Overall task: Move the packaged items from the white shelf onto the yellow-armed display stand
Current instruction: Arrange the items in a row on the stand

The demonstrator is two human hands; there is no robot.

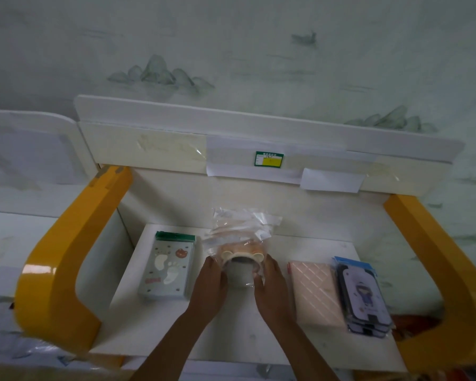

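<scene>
A stack of clear-bagged items [241, 237] with a bear-eared cup shape on top sits mid-shelf on the display stand [248, 336], between its yellow arms [63, 243]. My left hand [210, 287] presses the stack's left side and my right hand [271, 284] its right side, fingers fairly straight along the plastic. Left of the stack lies a grey footprint-pattern pack [168, 268]. To the right lie a pink diamond-pattern pack [315, 292] and a blue-topped pack with a cartoon figure [362, 295].
The stand's white back panel [259, 138] carries a green and yellow label [269, 158] and taped paper. The right yellow arm [434, 257] borders the shelf. Another white unit [25, 160] stands at the left. Patterned wallpaper lies behind.
</scene>
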